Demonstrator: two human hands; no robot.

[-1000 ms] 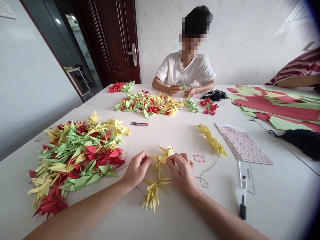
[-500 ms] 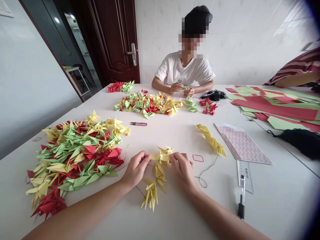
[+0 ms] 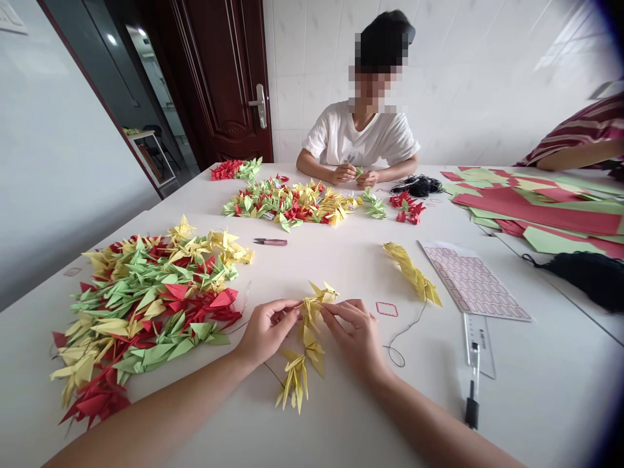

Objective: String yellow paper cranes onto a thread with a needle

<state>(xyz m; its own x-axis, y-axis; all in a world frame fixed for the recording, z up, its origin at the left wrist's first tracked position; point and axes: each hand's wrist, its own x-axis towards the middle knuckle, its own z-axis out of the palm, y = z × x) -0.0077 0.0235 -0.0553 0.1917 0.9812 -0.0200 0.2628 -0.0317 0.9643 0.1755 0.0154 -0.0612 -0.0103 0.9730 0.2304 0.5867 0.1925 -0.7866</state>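
Observation:
A string of yellow paper cranes [image 3: 296,379] lies on the white table [image 3: 341,416] between my hands, a dark thread running from it to the left. My left hand [image 3: 268,330] pinches the left side of a yellow crane near the string's upper end. On the crane's right side, the fingertips of my right hand [image 3: 355,331] are closed on its folded paper. A twisted yellow crane bundle [image 3: 412,273] with a loose thread rests to the right of my right hand. Beside my left forearm spreads a large pile of red, green and yellow cranes [image 3: 156,292].
Thread snips [image 3: 270,242] lie ahead. To the right are a label sheet [image 3: 470,279], a ruler [image 3: 486,354], a pen [image 3: 472,390], black thread [image 3: 580,276] and coloured paper [image 3: 550,208]. A person [image 3: 363,140] opposite holds a green crane behind more cranes [image 3: 292,201].
My hands have come closer together. The yellow strip that was stretched flat between them is now gathered narrower. The person opposite has shifted their hands slightly left.

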